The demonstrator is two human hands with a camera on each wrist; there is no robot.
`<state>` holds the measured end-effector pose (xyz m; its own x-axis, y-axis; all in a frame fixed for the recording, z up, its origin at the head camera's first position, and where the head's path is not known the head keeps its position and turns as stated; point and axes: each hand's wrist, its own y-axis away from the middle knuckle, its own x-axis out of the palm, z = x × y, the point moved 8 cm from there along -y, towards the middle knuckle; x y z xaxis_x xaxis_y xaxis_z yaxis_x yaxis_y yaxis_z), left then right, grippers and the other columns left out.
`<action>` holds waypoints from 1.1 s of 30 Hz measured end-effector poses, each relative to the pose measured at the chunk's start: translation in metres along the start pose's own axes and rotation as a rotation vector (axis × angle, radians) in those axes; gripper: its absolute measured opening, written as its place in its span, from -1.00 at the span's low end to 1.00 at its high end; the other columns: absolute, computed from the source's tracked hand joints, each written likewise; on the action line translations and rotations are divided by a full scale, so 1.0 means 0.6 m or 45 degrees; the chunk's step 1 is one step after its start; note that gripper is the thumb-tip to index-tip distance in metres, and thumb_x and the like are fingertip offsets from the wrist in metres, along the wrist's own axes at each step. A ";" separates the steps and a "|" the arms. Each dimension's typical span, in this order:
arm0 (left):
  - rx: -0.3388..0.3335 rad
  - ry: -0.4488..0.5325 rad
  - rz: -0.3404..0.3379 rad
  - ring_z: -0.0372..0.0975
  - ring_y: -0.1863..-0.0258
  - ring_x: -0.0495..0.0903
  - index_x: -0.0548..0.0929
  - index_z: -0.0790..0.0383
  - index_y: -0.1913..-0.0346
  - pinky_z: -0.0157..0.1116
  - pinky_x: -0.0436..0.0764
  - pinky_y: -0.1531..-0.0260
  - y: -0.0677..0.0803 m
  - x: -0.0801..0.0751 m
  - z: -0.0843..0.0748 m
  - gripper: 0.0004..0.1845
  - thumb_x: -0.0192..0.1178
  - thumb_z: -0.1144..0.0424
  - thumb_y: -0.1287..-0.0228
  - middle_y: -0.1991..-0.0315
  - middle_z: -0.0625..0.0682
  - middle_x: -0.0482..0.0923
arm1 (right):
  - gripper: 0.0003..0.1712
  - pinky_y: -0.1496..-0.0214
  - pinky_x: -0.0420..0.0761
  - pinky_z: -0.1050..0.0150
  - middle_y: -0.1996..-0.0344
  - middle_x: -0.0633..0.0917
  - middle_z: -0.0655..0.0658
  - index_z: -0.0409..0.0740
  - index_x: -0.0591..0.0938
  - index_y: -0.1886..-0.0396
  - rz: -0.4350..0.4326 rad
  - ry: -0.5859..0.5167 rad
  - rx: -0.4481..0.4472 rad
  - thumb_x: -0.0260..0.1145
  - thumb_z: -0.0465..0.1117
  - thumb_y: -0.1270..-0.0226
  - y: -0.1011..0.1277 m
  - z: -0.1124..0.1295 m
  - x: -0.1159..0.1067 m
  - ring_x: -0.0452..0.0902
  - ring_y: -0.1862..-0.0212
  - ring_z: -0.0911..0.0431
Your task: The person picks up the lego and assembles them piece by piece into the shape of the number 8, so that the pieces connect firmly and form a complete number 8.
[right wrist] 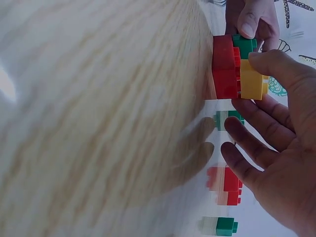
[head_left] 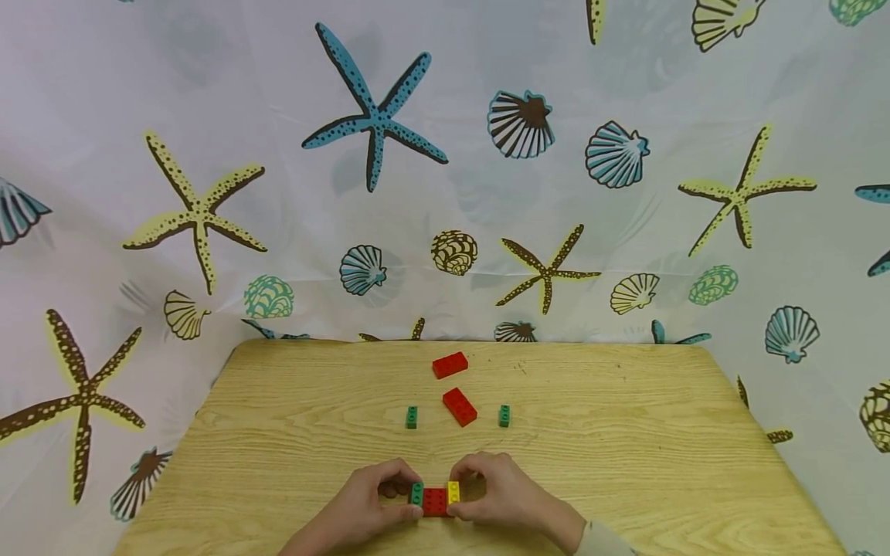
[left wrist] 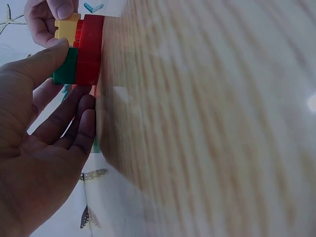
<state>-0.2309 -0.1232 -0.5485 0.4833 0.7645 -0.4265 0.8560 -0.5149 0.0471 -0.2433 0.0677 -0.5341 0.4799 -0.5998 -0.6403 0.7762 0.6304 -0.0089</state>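
Observation:
Near the table's front edge lies a small stack: a red brick (head_left: 435, 502) with a green brick (head_left: 416, 493) on its left end and a yellow brick (head_left: 453, 491) on its right end. My left hand (head_left: 371, 506) pinches the green brick (left wrist: 66, 71), thumb on its near side, fingers behind. My right hand (head_left: 497, 494) pinches the yellow brick (right wrist: 253, 81) the same way, its thumb on the near side. In the wrist views the red brick (right wrist: 224, 66) sits flat on the wood, and the fingers of both hands reach past it.
Loose on the wooden table (head_left: 626, 463) beyond the hands are two red bricks (head_left: 450, 364) (head_left: 460, 406) and two small green bricks (head_left: 412, 417) (head_left: 504, 415). A curtain with starfish and shells (head_left: 375, 123) hangs behind and round the table.

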 end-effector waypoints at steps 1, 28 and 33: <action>0.001 -0.002 -0.001 -0.27 0.07 0.71 0.72 0.02 -0.03 -0.40 0.65 0.07 0.000 0.000 0.000 -0.74 0.46 0.07 -0.37 0.04 -0.09 0.72 | -0.69 -0.14 0.62 0.33 0.11 0.74 0.21 0.10 0.73 0.05 -0.001 0.004 -0.003 0.56 0.06 -0.31 -0.001 0.000 0.000 0.62 0.00 0.28; -0.004 -0.027 -0.002 -0.29 0.07 0.70 0.72 0.01 -0.02 -0.40 0.64 0.09 -0.001 0.000 0.000 -0.74 0.46 0.06 -0.36 0.05 -0.10 0.73 | -0.71 -0.14 0.59 0.32 0.10 0.76 0.17 0.10 0.74 0.08 -0.033 -0.036 0.065 0.56 0.06 -0.32 0.004 -0.001 0.005 0.62 0.01 0.26; 0.003 -0.034 -0.012 -0.27 0.07 0.71 0.72 0.01 -0.03 -0.40 0.64 0.09 -0.001 -0.001 0.000 -0.73 0.46 0.06 -0.36 0.06 -0.10 0.73 | -0.70 -0.11 0.58 0.33 0.10 0.75 0.15 0.07 0.75 0.09 -0.046 -0.037 0.058 0.58 0.05 -0.31 0.006 0.000 0.004 0.60 0.03 0.26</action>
<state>-0.2317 -0.1230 -0.5482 0.4701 0.7586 -0.4511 0.8600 -0.5086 0.0409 -0.2395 0.0685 -0.5360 0.4624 -0.6363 -0.6175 0.8108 0.5853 0.0041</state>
